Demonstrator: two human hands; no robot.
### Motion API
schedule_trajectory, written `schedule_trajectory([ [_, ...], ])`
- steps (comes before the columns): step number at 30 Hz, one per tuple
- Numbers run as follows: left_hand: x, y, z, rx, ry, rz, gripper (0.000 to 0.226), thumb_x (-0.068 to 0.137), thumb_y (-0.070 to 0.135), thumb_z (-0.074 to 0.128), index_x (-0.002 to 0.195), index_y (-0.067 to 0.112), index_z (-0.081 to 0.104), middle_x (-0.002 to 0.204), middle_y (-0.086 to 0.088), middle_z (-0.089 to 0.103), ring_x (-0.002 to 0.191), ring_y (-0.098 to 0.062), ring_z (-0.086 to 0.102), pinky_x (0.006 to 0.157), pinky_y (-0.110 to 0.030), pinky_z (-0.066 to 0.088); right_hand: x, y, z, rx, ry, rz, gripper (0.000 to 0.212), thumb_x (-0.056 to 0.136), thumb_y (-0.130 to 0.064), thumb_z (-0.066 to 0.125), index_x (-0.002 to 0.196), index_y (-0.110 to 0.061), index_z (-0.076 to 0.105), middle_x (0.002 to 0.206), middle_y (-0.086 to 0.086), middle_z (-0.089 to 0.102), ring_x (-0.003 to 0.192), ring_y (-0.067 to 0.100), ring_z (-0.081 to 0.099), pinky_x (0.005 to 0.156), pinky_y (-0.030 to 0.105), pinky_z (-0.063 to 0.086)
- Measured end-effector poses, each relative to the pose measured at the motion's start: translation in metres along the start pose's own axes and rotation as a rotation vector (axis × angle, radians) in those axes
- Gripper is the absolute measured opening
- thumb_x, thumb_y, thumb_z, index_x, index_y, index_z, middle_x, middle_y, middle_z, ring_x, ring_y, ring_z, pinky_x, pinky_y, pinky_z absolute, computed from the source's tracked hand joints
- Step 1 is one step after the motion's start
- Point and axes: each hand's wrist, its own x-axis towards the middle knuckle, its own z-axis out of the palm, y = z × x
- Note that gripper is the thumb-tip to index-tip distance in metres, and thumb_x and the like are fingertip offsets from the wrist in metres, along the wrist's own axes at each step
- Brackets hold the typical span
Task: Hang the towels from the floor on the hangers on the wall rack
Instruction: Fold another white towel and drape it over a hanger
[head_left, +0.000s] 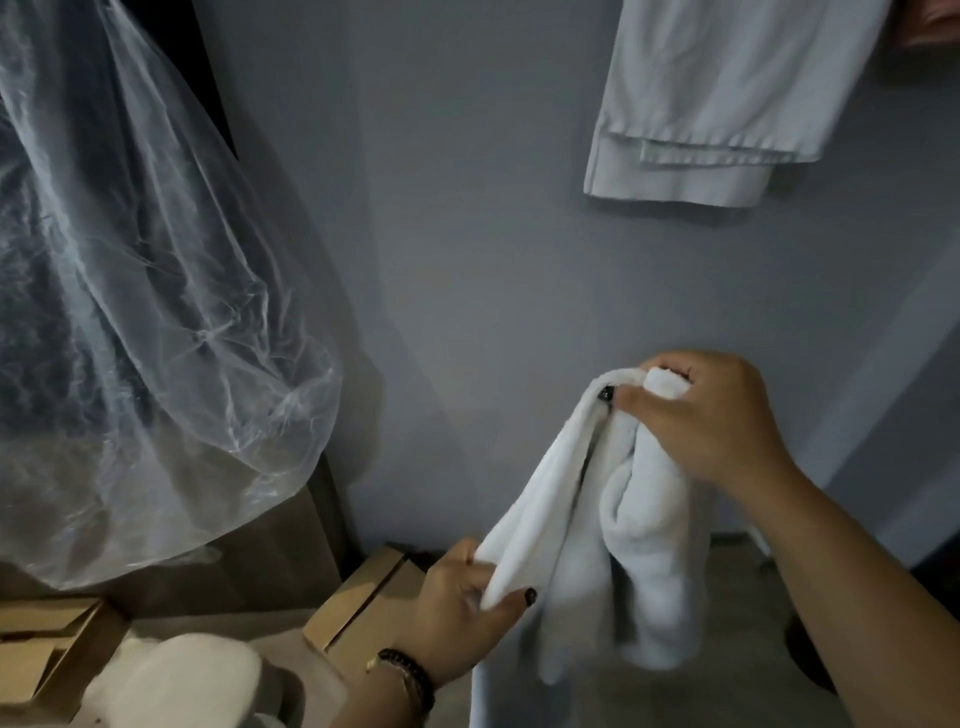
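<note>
Low in the frame's right half, the right hand (717, 415) pinches a white towel (613, 525) at its top; the left hand (462, 597) grips a lower edge. Bunched folds could slip loose.

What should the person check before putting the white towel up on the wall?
1. Towel held firmly: ok. The right hand grips the top of the white towel, and the left hand pinches a lower edge.
2. Towel off the floor: cannot tell. Its lower end runs out of the picture.
3. Towel spread flat for hanging: not ok. It hangs bunched in folds.
4. Free hanger in sight: cannot tell. No hanger or rack shows; only a hung grey cloth is seen high on the wall.
5. Way up clear: ok. Bare wall lies between the towel and the hung cloth.
6. Plastic cover out of the way: ok. It hangs apart, to the left.
</note>
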Motion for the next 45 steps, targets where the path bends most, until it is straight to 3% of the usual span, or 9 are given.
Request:
schedule_trajectory([
  [6, 0.016, -0.014, -0.011, -0.049, -0.034, 0.036, 0.039, 0.074, 0.03, 0.081, 0.057, 0.0, 0.063, 0.073, -0.01, 0.042, 0.062, -0.015, 0.045, 0.059, -0.024, 0.032, 0.011, 0.035, -0.03, -0.17, 0.016, -0.001, 0.015, 0.071, -0.031, 0.08, 0.073, -0.02, 0.071, 0.067, -0.017, 0.064, 0.065, -0.004, 0.058, 0.06, 0.001, 0.037],
  [10, 0.026, -0.018, -0.024, -0.308, -0.248, 0.018, 0.052, 0.064, 0.04, 0.085, 0.055, -0.005, 0.06, 0.075, -0.004, 0.047, 0.069, -0.016, 0.049, 0.063, -0.029, 0.034, 0.015, 0.051, -0.036, -0.258, -0.064, -0.04, 0.015, 0.075, -0.03, 0.079, 0.08, -0.017, 0.073, 0.072, -0.005, 0.069, 0.07, 0.017, 0.064, 0.067, 0.029, 0.05],
  [15, 0.024, -0.036, -0.031, 0.38, -0.397, 0.157, 0.045, 0.061, 0.082, 0.063, 0.084, 0.044, 0.067, 0.108, 0.022, 0.055, 0.098, -0.002, 0.057, 0.086, -0.027, 0.049, 0.025, 0.042, -0.034, -0.452, -0.139, -0.346, 0.016, 0.073, -0.025, 0.082, 0.074, -0.013, 0.072, 0.056, 0.005, 0.059, 0.054, 0.031, 0.056, 0.053, 0.03, 0.039],
  [21, 0.032, -0.06, -0.023, 0.699, -0.159, 0.164, 0.058, 0.079, 0.075, 0.048, 0.08, 0.02, 0.066, 0.096, 0.006, 0.04, 0.094, -0.02, 0.048, 0.074, -0.03, 0.04, 0.051, 0.026, -0.01, -0.53, -0.234, -0.388, 0.016, 0.082, -0.034, 0.069, 0.092, -0.022, 0.073, 0.081, 0.01, 0.071, 0.079, 0.036, 0.063, 0.063, 0.032, 0.039],
  [26, 0.036, -0.068, -0.013, 0.626, -0.113, 0.045, 0.046, 0.086, 0.064, 0.051, 0.076, 0.02, 0.063, 0.091, 0.005, 0.038, 0.092, -0.016, 0.051, 0.072, -0.024, 0.036, 0.075, 0.01, 0.015, -0.575, -0.269, -0.396, 0.02, 0.083, -0.038, 0.066, 0.094, -0.022, 0.071, 0.087, 0.007, 0.07, 0.086, 0.035, 0.062, 0.067, 0.033, 0.04],
  [30, 0.046, -0.062, -0.002, 0.189, 0.014, 0.056, 0.02, 0.08, 0.044, 0.074, 0.079, 0.025, 0.069, 0.113, 0.01, 0.043, 0.107, -0.007, 0.05, 0.089, -0.019, 0.046, 0.088, -0.008, 0.023, -0.576, -0.237, -0.533, 0.023, 0.083, -0.038, 0.064, 0.089, -0.017, 0.07, 0.082, 0.009, 0.07, 0.081, 0.037, 0.062, 0.063, 0.032, 0.039],
  [34, 0.075, -0.026, -0.002, -0.029, 0.157, 0.074, 0.024, 0.078, 0.041, 0.076, 0.096, 0.042, 0.062, 0.137, 0.014, 0.035, 0.126, 0.001, 0.034, 0.09, 0.009, 0.018, 0.1, -0.029, 0.03, -0.664, -0.273, -0.681, 0.023, 0.083, -0.037, 0.063, 0.086, -0.015, 0.069, 0.077, 0.007, 0.069, 0.076, 0.035, 0.062, 0.06, 0.032, 0.043],
  [40, 0.112, 0.016, -0.006, -0.195, 0.258, 0.14, 0.031, 0.078, 0.04, 0.077, 0.098, 0.05, 0.055, 0.14, 0.014, 0.038, 0.128, 0.004, 0.034, 0.105, -0.025, 0.036, 0.112, -0.053, 0.032, -0.775, -0.379, -0.734, 0.025, 0.085, -0.038, 0.058, 0.092, -0.017, 0.07, 0.08, 0.006, 0.067, 0.077, 0.032, 0.062, 0.059, 0.029, 0.032],
  [45, 0.131, 0.022, -0.006, -0.277, 0.264, 0.137, 0.019, 0.081, 0.028, 0.075, 0.089, 0.03, 0.057, 0.127, 0.012, 0.057, 0.118, -0.002, 0.052, 0.098, -0.023, 0.041, 0.111, -0.057, 0.035, -0.893, -0.454, -0.803, 0.026, 0.087, -0.039, 0.057, 0.101, -0.02, 0.068, 0.09, 0.008, 0.068, 0.084, 0.034, 0.062, 0.062, 0.03, 0.032],
])
